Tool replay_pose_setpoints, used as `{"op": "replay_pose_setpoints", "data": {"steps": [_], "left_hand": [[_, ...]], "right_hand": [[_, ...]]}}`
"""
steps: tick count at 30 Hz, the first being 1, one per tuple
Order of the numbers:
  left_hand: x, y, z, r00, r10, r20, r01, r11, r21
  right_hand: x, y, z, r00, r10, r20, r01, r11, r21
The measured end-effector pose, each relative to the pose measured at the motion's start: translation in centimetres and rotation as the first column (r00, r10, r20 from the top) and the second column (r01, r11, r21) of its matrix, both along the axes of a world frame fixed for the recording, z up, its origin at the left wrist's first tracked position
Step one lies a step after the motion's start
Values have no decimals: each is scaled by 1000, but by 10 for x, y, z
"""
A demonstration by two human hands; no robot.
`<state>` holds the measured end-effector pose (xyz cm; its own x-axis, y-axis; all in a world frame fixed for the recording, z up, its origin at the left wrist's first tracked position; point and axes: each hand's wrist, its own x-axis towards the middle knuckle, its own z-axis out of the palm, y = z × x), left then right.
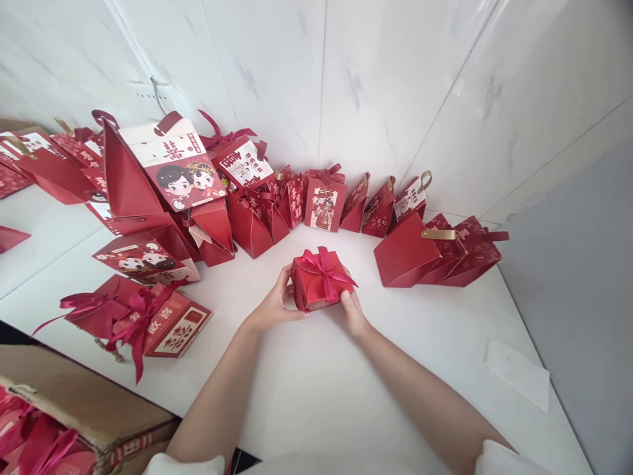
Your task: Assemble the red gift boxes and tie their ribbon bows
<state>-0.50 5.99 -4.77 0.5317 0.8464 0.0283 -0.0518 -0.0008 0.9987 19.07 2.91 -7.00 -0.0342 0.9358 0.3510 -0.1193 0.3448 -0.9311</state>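
Between my two hands is a small red gift box (306,284) with a pink-red ribbon bow tied on its top. My left hand (277,300) grips the box's left side, its fingers partly hidden behind it. On the right side, my right hand (354,313) holds the same box, thumb on the near face and other fingers mostly out of sight. The box is over the middle of the white table (306,376); whether it touches the surface I cannot tell.
Several red favor boxes (324,206) line the marble-patterned wall. More handled boxes (408,254) stand at the right, and ribboned boxes (180,326) lie at the left. A cardboard carton (93,402) with ribboned items is at lower left. White paper (518,375) lies near the right edge.
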Motion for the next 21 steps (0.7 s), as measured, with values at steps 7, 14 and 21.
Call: {"op": "replay_pose_setpoints", "data": {"steps": [7, 14, 21], "left_hand": [[-11, 15, -8, 948, 268, -175, -247, 960, 129], [-28, 28, -17, 847, 509, -152, -499, 861, 104], [-17, 15, -10, 825, 437, -358, -324, 885, 335]], "right_hand": [[-6, 4, -15, 983, -116, 140, 126, 990, -68], [-2, 9, -16, 964, -248, 101, 260, 957, -130], [0, 14, -26, 956, -282, 80, 293, 914, -280]]}}
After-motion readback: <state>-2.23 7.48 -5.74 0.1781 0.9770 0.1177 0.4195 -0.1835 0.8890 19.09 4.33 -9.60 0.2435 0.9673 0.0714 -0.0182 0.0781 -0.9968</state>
